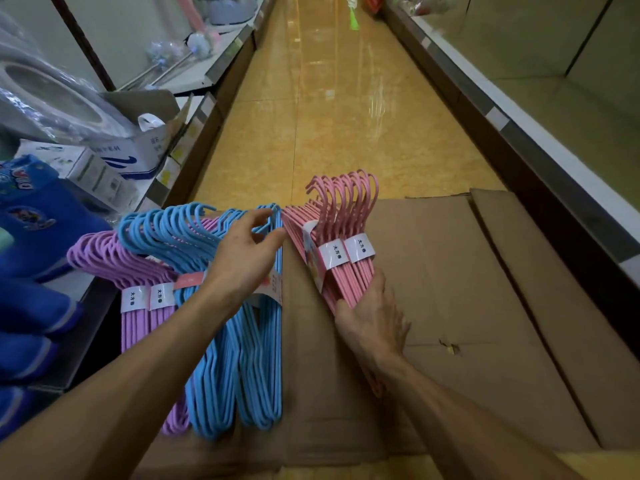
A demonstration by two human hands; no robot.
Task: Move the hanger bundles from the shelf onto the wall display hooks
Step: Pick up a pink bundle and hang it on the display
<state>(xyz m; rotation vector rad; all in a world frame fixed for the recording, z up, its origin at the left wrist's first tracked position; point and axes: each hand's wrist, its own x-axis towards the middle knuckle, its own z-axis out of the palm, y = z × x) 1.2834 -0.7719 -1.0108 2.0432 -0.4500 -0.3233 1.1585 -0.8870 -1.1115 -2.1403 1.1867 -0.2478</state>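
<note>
Three banded hanger bundles lie over a flattened cardboard box [450,271]. My right hand [372,317] grips the lower part of the pink hanger bundle [343,216], holding it tilted with its hooks pointing up and away. My left hand [246,251] reaches over the blue hanger bundle [221,358]; its fingers are spread and touch the blue hooks near the pink bundle. A purple hanger bundle [135,271] lies to the left of the blue one, partly under it. No wall hooks are visible.
A left shelf [204,133] carries white boxes [104,168], plastic-wrapped goods and blue fabric items [31,258]. A yellow tiled aisle [329,98] runs ahead. On the right stands a shelf unit [519,109] with a dark base.
</note>
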